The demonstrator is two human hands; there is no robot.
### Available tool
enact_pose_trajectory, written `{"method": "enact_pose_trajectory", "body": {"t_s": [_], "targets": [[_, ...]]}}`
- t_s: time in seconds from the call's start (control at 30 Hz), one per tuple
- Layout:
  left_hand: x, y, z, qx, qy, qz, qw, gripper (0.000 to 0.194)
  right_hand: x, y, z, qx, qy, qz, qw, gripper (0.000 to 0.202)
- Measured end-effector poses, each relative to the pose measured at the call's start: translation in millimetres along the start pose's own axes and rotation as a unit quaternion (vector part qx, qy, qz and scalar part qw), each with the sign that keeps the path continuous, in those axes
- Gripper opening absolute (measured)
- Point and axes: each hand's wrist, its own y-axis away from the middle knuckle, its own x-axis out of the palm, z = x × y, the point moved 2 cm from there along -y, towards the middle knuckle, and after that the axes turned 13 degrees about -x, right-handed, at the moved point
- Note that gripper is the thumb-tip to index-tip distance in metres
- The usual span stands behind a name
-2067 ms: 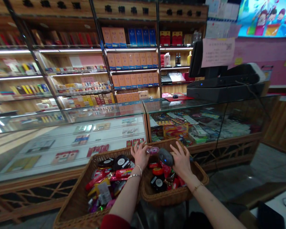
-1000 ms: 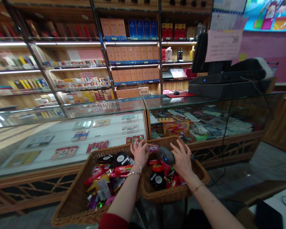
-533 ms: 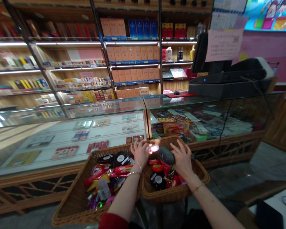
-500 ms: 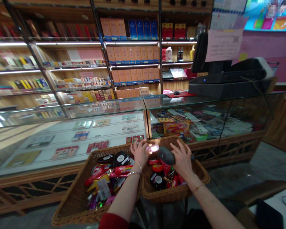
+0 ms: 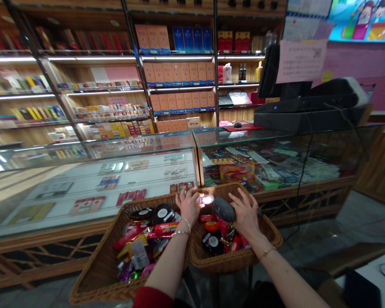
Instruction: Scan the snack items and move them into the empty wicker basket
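A dark handheld barcode scanner (image 5: 223, 210) is in my right hand (image 5: 245, 212), its head pointing left above the right wicker basket (image 5: 234, 262). My left hand (image 5: 189, 204) is over the touching rims of the two baskets, with a small item (image 5: 205, 199) at its fingertips. White light glares on that item, so its kind cannot be made out. Red packets and a round black container (image 5: 212, 242) lie in the right basket. The left wicker basket (image 5: 94, 265) holds round black containers (image 5: 163, 213), red packs (image 5: 167, 229) and a pack with a white label (image 5: 140, 255).
Behind the baskets stands a glass display counter (image 5: 197, 164) with boxes and papers inside. A monitor and black machine (image 5: 304, 115) sit on its right part. Shelves of boxed goods (image 5: 179, 73) line the back wall. A white table (image 5: 367, 273) is at the lower right.
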Motion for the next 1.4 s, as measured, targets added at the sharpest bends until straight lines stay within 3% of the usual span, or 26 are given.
{"method": "enact_pose_trajectory", "body": {"t_s": [0.63,1.13,1.4], "targets": [[-3.1,0.8,-2.7,-0.008,0.010,0.015,1.000,0.037,-3.0,0.2,0.5,-0.011,-0.031,-0.020,0.999,0.022],[-3.3,2.3,-3.1,-0.003,0.007,0.000,1.000,0.040,-2.5,0.5,1.3,0.017,0.014,0.010,1.000,0.036],[-5.7,3.6,-3.9,-0.005,0.017,-0.001,1.000,0.036,-3.4,0.8,-0.3,0.033,0.026,0.005,0.999,0.032]]}}
